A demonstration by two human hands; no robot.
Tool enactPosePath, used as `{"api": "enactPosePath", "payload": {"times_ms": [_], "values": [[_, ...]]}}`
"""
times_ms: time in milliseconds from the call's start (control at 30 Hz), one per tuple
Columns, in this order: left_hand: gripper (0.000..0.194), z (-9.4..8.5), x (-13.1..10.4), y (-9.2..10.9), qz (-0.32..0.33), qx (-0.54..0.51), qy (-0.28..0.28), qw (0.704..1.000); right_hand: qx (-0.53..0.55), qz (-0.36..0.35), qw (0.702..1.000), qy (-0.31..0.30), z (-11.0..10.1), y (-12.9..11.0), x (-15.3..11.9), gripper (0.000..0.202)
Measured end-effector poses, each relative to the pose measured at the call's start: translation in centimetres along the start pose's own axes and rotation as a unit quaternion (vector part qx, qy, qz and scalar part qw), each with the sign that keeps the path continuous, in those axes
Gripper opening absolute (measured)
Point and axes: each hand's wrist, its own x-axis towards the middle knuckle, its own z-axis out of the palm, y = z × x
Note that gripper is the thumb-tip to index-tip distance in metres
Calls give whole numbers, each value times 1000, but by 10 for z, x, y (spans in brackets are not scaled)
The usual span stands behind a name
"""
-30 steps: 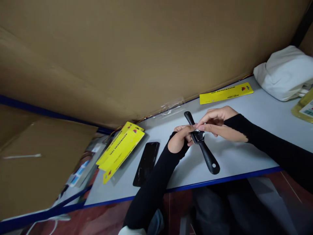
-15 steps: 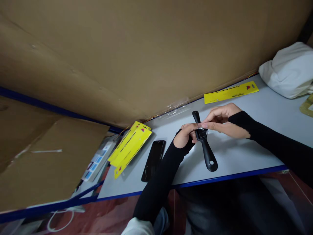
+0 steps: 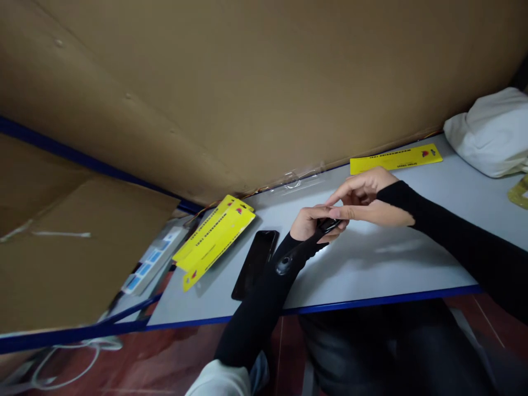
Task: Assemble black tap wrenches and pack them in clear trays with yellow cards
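Your left hand (image 3: 307,223) wraps the black tool (image 3: 307,246) while your right hand (image 3: 371,192) (pinch unclear) seemingly adjusts it, the next move needing steadiness.

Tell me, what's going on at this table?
A person is working with a black tool over the grey table. The left hand holds it near its middle, while the thumb and fingers of the right hand come in close to the same spot; exactly what they touch is hidden. Two overlapping yellow cards marked "woodworking tool" lie to the left, near a black phone. Another yellow card lies at the back, by the cardboard wall.
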Motion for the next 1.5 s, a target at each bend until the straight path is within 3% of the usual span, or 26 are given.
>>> {"api": "enactPosePath", "payload": {"times_ms": [167,300,400,500,600,800,1133,1267,1400,1500], "values": [[47,-4,6,1,-17,-50,-32,998,-37,46,994,-97,-15,2,29,42],[60,-6,12,-5,-133,-15,-87,987,-49,116,979,-159,-19,3,30,44],[67,-3,15,-11,-172,-8,-123,977,-21,130,975,-179,-17,3,23,48],[64,-1,16,-12,-194,-2,-114,974,-1,125,975,-184,-16,3,17,50],[47,-1,16,-9,-217,8,-107,970,11,123,975,-183,-14,6,16,50],[35,-9,19,-10,-189,-50,-180,964,63,143,976,-153,-9,13,20,51],[26,-7,22,-23,-183,-130,-200,954,31,220,965,-139,-12,9,21,52],[25,-6,25,-27,-179,-128,-193,956,14,237,961,-139,-13,13,21,53],[25,-6,25,-28,-153,-115,-225,956,-3,238,963,-128,-13,18,22,55],[25,-2,22,-24,-148,-90,-209,962,-6,230,964,-135,-14,19,22,56]]}}
